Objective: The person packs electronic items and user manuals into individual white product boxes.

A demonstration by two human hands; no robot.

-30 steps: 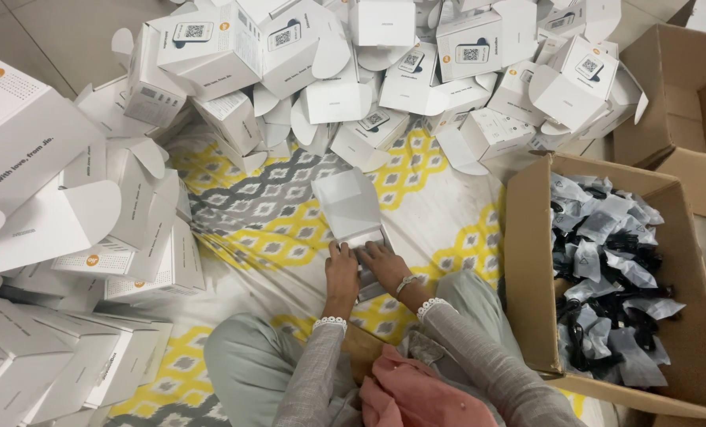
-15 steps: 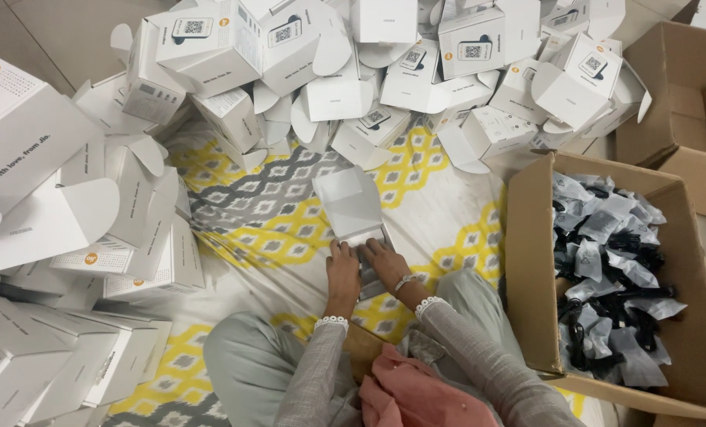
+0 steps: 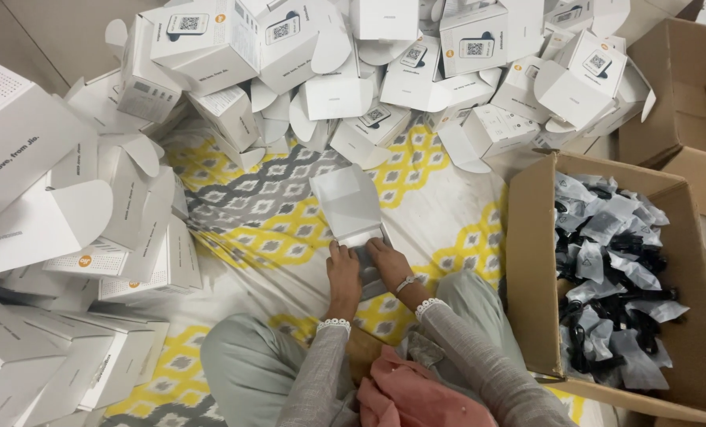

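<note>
I sit cross-legged on a patterned yellow, grey and white sheet point(image 3: 274, 213). A small white carton point(image 3: 351, 207) with its lid flap raised lies on the sheet just ahead of my knees. My left hand point(image 3: 343, 270) presses on the near left edge of this carton. My right hand point(image 3: 388, 261), with a bracelet at the wrist, holds the near right edge, fingers curled over it. A grey packet seems to lie inside the carton between my hands, mostly hidden.
White cartons with open flaps point(image 3: 385, 71) are heaped across the far side. More white boxes point(image 3: 60, 229) are stacked at my left. A brown cardboard box point(image 3: 531, 261) at my right holds several grey plastic packets with black parts point(image 3: 614, 277). Another brown box point(image 3: 685, 87) stands behind it.
Both hands stay at the near end of the small carton with only slight finger movement. The carton has not shifted.
</note>
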